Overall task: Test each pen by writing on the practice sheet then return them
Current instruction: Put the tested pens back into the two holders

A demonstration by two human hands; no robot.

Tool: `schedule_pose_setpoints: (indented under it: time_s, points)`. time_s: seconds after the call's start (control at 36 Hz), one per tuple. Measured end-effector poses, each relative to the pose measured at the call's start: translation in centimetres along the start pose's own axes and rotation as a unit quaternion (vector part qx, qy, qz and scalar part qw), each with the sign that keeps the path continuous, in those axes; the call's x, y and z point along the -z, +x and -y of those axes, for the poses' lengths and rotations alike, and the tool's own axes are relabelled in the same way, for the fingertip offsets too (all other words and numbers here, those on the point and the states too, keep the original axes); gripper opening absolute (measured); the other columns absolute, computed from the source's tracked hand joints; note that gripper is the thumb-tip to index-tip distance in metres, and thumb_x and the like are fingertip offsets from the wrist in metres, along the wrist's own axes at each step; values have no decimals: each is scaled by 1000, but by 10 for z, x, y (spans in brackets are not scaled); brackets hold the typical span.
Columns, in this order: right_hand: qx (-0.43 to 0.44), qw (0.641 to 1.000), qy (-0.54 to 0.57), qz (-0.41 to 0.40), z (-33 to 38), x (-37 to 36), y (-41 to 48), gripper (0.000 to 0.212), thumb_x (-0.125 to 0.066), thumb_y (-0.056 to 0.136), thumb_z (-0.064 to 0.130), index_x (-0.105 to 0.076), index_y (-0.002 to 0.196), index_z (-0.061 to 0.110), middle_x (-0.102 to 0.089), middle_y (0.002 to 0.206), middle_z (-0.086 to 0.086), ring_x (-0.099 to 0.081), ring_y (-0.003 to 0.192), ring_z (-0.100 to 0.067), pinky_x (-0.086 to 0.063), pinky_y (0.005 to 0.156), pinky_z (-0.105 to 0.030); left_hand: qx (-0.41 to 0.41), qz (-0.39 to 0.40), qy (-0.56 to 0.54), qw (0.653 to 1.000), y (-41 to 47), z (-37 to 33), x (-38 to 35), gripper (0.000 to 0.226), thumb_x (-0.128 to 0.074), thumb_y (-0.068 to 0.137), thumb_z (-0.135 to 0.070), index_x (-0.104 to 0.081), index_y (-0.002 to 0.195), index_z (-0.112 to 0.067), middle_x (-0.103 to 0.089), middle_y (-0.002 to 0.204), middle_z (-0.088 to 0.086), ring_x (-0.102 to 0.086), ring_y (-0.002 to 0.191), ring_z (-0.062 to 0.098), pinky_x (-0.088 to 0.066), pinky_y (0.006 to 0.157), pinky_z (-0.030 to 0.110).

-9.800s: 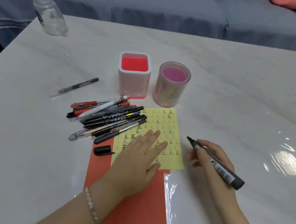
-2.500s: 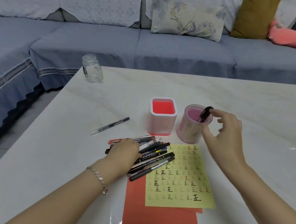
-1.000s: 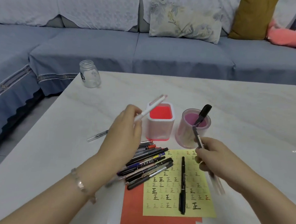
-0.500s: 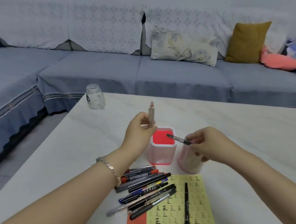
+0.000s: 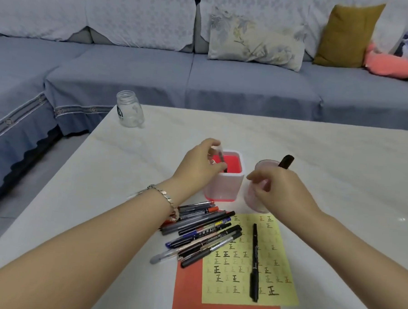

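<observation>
- the left hand [image 5: 201, 164] is over the near-left rim of the square holder [image 5: 222, 188], fingers curled and pinching a slim pen [image 5: 221, 159].
- the slim pen is tilted, its dark lower end inside the holder's red opening. its upper end is hidden behind the fingers, and blur hides its colour and markings.
- the right hand [image 5: 280, 190] is just right of the square holder, fingers bunched inward. i cannot tell whether it holds anything, because the fingertips face away from the camera.
- the round pink holder [image 5: 252, 200], right of the square holder, is mostly covered by that hand. only part of its rim and lower wall show.
- a black marker [image 5: 285, 161] rises from the round holder. its lower part is hidden.
- the pile of pens [image 5: 201, 232] lies near the square holder's front, partly under the left wrist and its bracelet [image 5: 165, 196]. the count is unclear.
- the yellow practice sheet [image 5: 283, 260] lies in front and to the right, on red paper [image 5: 190, 302] that is cut off by the bottom edge.
- a black pen [image 5: 254, 258] lies lengthwise on the sheet.
- a glass jar [image 5: 129, 109] stands well behind and to the left, on the table [image 5: 316, 160].
</observation>
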State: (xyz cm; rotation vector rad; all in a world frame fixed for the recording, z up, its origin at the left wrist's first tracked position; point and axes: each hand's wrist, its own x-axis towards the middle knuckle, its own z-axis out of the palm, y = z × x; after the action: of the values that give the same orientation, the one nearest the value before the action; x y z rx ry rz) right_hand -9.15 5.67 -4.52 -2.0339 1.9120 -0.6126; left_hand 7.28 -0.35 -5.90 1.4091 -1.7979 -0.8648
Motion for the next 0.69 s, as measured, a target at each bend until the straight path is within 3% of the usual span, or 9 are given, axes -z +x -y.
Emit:
schedule_pose_setpoints:
  time_s: [0.06,0.11,0.19,0.25,0.33,0.42,0.5,0.56,0.69]
  points:
    - [50,996,-56,51,-12,-5,-21,27,-52,90,12,-67,106,26,-64,103,10,-59,96,-13,-43,74,-24,-34,-21,50,998,-17,3,2,52,-63,87,-19,-40,134,-21,-45,125,-3,-45,113,11,-37,89,19]
    - [105,978,-123,134,-26,-12,-38,32,-50,90,11,-64,110,31,-57,112,12,-56,100,-12,-38,72,-22,-83,-42,97,991,-41,11,2,49,-60,88,-16,-42,133,-21,-41,127,-4,-42,115,10,-36,92,19]
    - [160,944,-171,234,-44,-28,-54,44,-45,88,7,-55,122,33,-43,127,12,-49,111,-13,-38,78,-22,-126,-14,211,969,-79,33,-3,30,-66,84,-20,-59,112,-16,-52,111,-2,-49,103,16,-38,84,25]
    - [152,940,-148,268,-50,-37,-58,38,-45,87,11,-56,120,27,-45,125,6,-50,111,-19,-42,83,-26,-113,27,271,955,-100,49,-10,21,-71,77,-28,-64,93,-17,-58,94,-3,-56,88,18,-38,72,26]
    - [196,929,-166,267,-62,-51,-60,30,-50,82,11,-61,108,20,-48,116,-2,-52,102,-27,-47,80,-34,-87,85,337,934,-119,59,-18,29,-74,68,-43,-63,84,-21,-57,83,-8,-59,78,15,-38,63,25]
    - [208,920,-184,275,-69,-54,-59,27,-51,78,17,-64,100,21,-49,115,-1,-52,99,-26,-47,77,-32,-40,140,386,911,-128,61,-26,44,-51,87,-51,-48,121,-23,-46,118,-7,-42,113,15,-35,89,27]
    - [248,915,-195,251,-74,-49,-57,16,-69,58,27,-66,74,26,-60,89,5,-58,76,-16,-46,61,-22,-10,136,394,909,-127,64,-30,47,-44,92,-49,-39,130,-23,-42,125,-4,-36,116,15,-31,92,24]
    - [282,920,-192,194,-78,-49,-56,18,-68,53,32,-61,69,30,-58,79,11,-51,73,-8,-36,63,-14,1,145,390,909,-125,64,-32,45,-45,91,-46,-40,128,-21,-43,123,-2,-37,113,15,-32,91,24]
    - [138,971,-61,187,-61,-45,-64,10,-49,79,10,-49,85,19,-49,72,8,-39,68,-8,-33,64,-19,18,167,436,884,-120,61,-38,37,-46,89,-37,-42,118,-15,-43,119,3,-37,110,18,-33,88,25]
